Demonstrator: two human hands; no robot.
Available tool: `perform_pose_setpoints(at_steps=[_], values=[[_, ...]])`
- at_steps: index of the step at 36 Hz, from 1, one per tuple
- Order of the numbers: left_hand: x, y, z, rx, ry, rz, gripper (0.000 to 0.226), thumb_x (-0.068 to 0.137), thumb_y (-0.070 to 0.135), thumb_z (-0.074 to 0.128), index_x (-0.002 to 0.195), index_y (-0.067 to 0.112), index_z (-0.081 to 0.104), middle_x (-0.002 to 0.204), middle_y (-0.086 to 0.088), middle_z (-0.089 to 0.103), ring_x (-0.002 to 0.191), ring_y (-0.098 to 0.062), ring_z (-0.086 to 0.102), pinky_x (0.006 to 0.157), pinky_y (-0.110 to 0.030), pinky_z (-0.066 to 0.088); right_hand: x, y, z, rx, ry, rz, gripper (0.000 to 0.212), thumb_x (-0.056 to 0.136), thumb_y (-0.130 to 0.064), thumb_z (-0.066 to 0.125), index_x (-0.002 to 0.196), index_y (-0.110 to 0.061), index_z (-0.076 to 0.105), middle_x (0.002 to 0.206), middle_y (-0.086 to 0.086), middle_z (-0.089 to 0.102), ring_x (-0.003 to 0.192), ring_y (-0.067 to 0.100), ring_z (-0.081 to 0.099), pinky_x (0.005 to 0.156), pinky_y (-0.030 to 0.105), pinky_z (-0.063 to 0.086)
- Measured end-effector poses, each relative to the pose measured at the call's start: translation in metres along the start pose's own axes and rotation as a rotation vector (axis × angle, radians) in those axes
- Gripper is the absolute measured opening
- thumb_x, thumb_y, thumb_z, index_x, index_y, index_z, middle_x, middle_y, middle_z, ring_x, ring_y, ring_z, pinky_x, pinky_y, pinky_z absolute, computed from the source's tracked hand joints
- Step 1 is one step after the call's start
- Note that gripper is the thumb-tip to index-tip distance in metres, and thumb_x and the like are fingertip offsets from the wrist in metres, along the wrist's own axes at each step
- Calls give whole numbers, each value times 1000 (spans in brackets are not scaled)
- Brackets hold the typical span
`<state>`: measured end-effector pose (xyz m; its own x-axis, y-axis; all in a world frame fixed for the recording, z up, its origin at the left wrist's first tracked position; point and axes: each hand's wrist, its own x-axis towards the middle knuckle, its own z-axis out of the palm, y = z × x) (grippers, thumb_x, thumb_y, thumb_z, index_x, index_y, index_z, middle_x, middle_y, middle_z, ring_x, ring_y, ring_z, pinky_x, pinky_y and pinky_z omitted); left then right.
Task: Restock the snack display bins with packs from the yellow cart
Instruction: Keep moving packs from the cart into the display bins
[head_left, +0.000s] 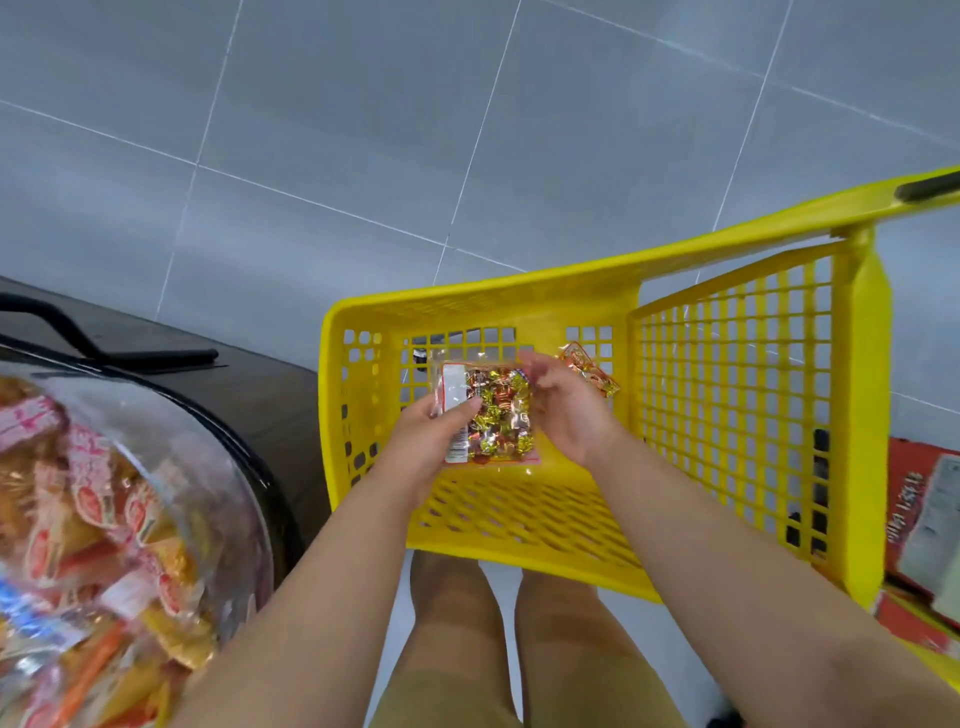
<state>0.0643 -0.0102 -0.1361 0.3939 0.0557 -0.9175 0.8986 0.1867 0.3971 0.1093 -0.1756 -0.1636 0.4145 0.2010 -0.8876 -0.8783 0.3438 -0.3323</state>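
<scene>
At far left, heaped with orange and pink snack packs: the clear display bin (171, 441), set against a dark counter (260, 384). Next, over the yellow cart (467, 306), the left hand (423, 447), gripping the candy pack (501, 415) by its white-labelled left edge, thumb on top, fingers underneath. Held roughly flat above the cart floor, well apart from the bin. On the pack's other side, the right hand (569, 415), fingers curled over the upper right corner, apparently pinching it (pads hidden behind the film, so not certain). Both hands close together, clamped on the one pack.

Probably light, soft and crinkly: thin clear film around loose foil-wrapped sweets, free to shift and slump toward the low end. Slick film, so best taken by the sealed edges or cradled from below, not squeezed across the middle. Little risk of breakage; an easy drop into the bin likely fine.

Further right, lying on the cart floor, a small orange pack (589, 370), not yet picked up. Rightmost, outside the cart wall, a red carton (904, 525).
</scene>
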Motion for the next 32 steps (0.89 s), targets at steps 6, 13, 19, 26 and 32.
perform_pose_setpoints(at_steps=[6,13,19,26,32], values=[[29,-19,-4,58,212,34,10,88,27,68,97,22,64,102,-3,69,100,-23,65,93,-43,50,62,3,-60,-920,638,-169,36,84,-14,62,119,-8,59,120,10,61,110,25,57,86,29,44],[48,-36,-14,95,306,26,6,89,25,67,90,25,61,93,-7,68,83,-24,65,78,-38,52,82,10,-91,-1378,471,-103,98,74,-30,79,148,-8,18,153,12,25,141,27,21,113,32,16],[51,-42,-15,69,304,-1,7,90,26,67,86,28,61,81,6,67,74,-13,64,65,-27,49,83,22,-88,-1572,630,-121,104,69,-44,79,147,-9,20,147,13,33,137,29,28,113,37,22],[40,-30,-13,46,269,7,5,89,27,67,91,26,63,84,2,67,76,-16,64,64,-28,49,67,15,-82,-1142,561,-57,81,65,-34,85,125,-6,38,122,14,58,112,31,56,88,38,49],[4,-14,-17,28,256,35,13,89,26,67,101,22,62,89,-1,66,83,-22,64,63,-29,48,19,5,-62,-870,430,-35,40,72,-35,80,100,-15,58,101,3,63,86,16,57,71,28,47]])
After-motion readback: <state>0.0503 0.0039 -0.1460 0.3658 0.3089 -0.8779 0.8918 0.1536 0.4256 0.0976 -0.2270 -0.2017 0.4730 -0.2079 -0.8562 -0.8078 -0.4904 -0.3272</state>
